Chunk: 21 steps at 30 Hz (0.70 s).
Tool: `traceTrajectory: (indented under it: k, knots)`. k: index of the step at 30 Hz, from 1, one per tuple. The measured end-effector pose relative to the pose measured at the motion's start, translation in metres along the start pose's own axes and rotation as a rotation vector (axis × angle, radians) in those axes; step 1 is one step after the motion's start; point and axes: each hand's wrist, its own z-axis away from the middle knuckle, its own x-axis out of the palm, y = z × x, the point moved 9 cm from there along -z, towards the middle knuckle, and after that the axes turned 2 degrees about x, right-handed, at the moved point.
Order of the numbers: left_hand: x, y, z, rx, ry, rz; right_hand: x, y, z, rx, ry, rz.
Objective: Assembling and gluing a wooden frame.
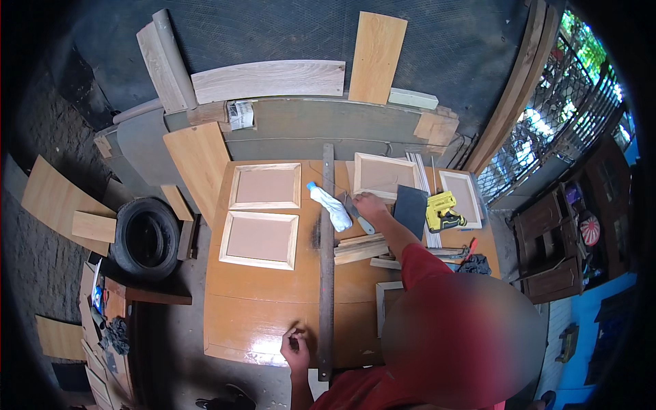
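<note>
Hands (296, 344) rest apart on table (260, 307), frames (260, 239) left.

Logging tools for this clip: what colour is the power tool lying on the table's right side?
Yellow with black parts; the power tool shows best in the head view.

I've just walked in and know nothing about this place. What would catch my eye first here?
Probably the glossy orange-brown table, with two pale wooden frames lying on its left half and a long dark strip running down its middle. Next, the person's right hand by a white bottle with a blue cap, a yellow power tool farther right. Left of the table, a black tyre lies on the floor.
</note>
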Motion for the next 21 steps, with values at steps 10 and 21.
traceTrajectory:
  k: [10, 21]
  knots:
    - [0.007, 0.006, 0.001, 0.071, 0.017, -0.017, 0.004, -0.003, 0.012, 0.003, 0.042, -0.004]
    - [-0.023, -0.007, 0.026, 0.054, 0.135, -0.071, 0.01, -0.006, 0.006, -0.143, -0.002, 0.123]
